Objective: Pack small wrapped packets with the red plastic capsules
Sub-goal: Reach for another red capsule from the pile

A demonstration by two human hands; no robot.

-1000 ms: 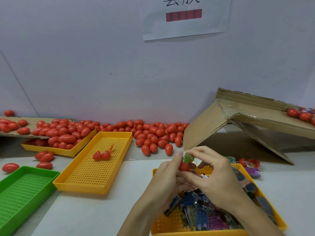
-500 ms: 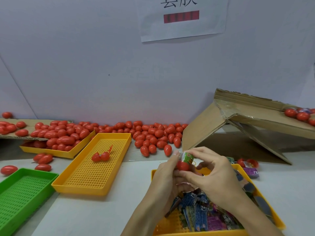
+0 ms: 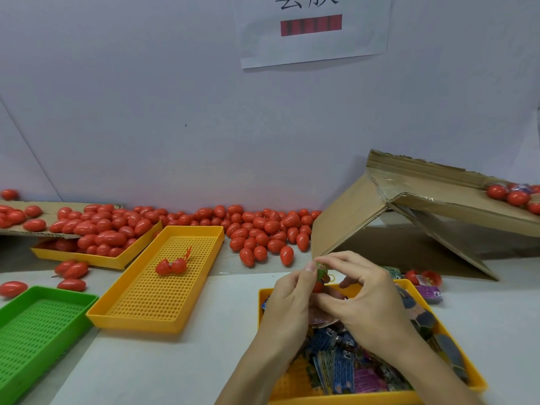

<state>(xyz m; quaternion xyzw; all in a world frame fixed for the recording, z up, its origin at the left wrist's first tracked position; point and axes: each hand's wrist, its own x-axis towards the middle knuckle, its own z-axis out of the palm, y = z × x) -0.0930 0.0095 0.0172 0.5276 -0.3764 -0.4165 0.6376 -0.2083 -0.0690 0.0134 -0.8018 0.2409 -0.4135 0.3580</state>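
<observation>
My left hand [image 3: 292, 299] grips a red capsule half [image 3: 318, 287] above the yellow packet tray [image 3: 476, 385]. A small green wrapped packet [image 3: 322, 271] sticks out of that half, and my right hand [image 3: 363, 299] pinches it from the top and side. The tray beneath my hands holds several blue, purple and dark wrapped packets [image 3: 336, 366]. An open red capsule [image 3: 171, 266] lies in the middle yellow tray [image 3: 152, 323]. A large heap of closed red capsules [image 3: 263, 229] lies along the wall.
A yellow tray [image 3: 87, 258] heaped with capsules stands at the back left under a cardboard sheet. A green tray [image 3: 38, 337] sits at the near left. A folded cardboard box [image 3: 388, 206] rises at the right with capsules on it. Loose packets and an open capsule [image 3: 423, 277] lie beside it.
Both hands have stayed together over the packet tray. The green packet sits a little deeper in the red capsule half as my right fingers work on it.
</observation>
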